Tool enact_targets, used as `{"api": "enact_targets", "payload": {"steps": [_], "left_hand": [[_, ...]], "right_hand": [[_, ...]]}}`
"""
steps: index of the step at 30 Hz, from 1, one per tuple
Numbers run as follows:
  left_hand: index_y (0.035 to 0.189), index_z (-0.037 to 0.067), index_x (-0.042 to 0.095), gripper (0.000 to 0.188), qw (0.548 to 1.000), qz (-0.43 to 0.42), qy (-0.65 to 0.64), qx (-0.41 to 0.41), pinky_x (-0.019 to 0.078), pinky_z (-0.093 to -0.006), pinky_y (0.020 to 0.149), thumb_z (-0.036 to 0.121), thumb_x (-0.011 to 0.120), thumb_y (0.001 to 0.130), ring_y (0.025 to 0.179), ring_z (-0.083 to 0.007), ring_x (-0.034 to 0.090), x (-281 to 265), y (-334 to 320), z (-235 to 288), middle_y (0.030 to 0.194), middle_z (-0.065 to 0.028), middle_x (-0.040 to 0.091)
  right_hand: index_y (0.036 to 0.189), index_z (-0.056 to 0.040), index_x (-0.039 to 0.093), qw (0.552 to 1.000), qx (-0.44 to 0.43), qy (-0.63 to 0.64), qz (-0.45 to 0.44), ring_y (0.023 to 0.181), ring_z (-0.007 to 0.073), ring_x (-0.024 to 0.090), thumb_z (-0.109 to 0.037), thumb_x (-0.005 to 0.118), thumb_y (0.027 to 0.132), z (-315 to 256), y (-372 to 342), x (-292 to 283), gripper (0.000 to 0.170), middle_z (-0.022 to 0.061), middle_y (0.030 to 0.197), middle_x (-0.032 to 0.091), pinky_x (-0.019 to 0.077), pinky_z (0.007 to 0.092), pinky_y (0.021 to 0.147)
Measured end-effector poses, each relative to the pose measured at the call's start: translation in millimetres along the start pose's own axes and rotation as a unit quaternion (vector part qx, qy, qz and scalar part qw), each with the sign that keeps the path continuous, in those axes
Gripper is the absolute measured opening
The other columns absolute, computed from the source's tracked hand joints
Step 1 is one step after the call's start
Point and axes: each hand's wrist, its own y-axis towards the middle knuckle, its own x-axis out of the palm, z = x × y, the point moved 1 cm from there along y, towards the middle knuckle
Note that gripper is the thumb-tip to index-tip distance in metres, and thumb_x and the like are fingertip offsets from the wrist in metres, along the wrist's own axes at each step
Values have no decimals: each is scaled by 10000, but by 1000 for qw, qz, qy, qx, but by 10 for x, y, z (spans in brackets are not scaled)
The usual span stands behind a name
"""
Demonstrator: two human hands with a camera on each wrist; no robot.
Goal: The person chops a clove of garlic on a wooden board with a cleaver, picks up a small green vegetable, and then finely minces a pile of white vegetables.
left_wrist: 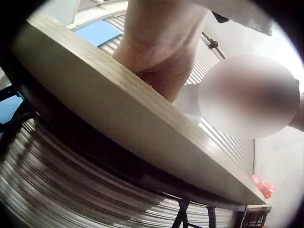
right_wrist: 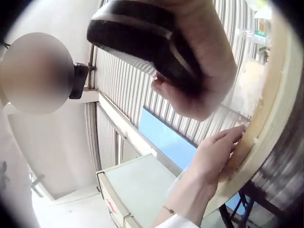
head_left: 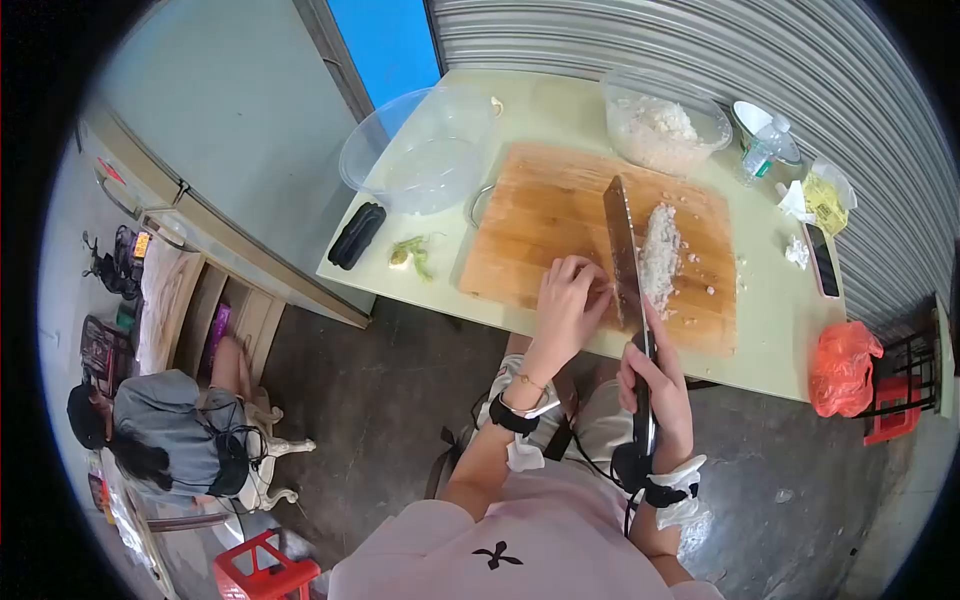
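My right hand grips the black handle of a cleaver, whose broad blade stands nearly edge-on over the wooden chopping board. In the right wrist view the dark handle fills the top, with fingers wrapped round it. My left hand is at the board's near edge, fingers bent, fingertips close to the left face of the blade. Whether it pinches anything I cannot tell. A row of finely chopped white food lies right of the blade, with small bits scattered round it.
Behind the board stands a clear tub of white shredded food. A large clear bowl, a black case and green scraps are at left. To the right are a bottle, a phone and a red bag. A person sits far left.
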Motion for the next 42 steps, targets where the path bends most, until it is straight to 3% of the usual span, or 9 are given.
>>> {"api": "enact_targets", "payload": {"steps": [3,8,11,27,30,39,42], "left_hand": [[858,44,601,171,1000,18,-21,1,413,-373,776,80,687,716,908,-284,525,60,-34,46,908,-99,547],[830,35,574,149,996,18,-83,34,401,-382,774,44,663,710,874,-289,506,-20,-2,-54,878,-94,529],[843,16,580,138,998,-14,-63,6,421,-377,803,47,661,736,898,-302,522,-74,-23,-14,900,-112,542],[816,46,574,163,999,11,-42,26,415,-377,752,41,668,683,861,-275,506,1,-37,-7,891,-85,517],[813,42,580,158,999,10,-36,30,418,-376,749,38,667,681,858,-277,510,-4,-18,-17,889,-85,523],[820,30,584,156,996,13,-80,36,426,-372,750,14,667,690,850,-280,526,0,-17,-40,861,-94,534],[824,17,581,159,995,2,-91,33,427,-373,749,0,667,692,843,-288,528,-24,-30,-55,861,-106,539]], "right_hand": [[1446,-143,173,1000,3,-18,13,395,70,370,-59,459,891,-41,-48,-41,630,-10,532,402,312,201,374],[1441,-134,189,997,10,69,18,402,82,368,-56,449,893,-58,-10,-11,611,12,571,402,303,209,376],[1436,-126,194,997,26,74,22,411,98,384,-66,448,897,-52,-28,-77,599,35,608,413,313,218,380],[1432,-168,224,995,85,59,10,389,97,392,-105,468,896,-240,105,-7,592,14,584,404,311,227,360],[1430,-173,234,997,74,20,-15,379,95,393,-110,478,893,-243,215,6,594,6,564,402,314,229,353],[1432,-160,228,1000,1,-6,29,385,78,390,-96,477,890,2,104,-53,600,-2,556,410,321,219,354],[1431,-156,241,999,-8,-28,-20,404,68,387,-70,481,881,-2,51,-38,606,-11,558,409,324,214,365]]}}
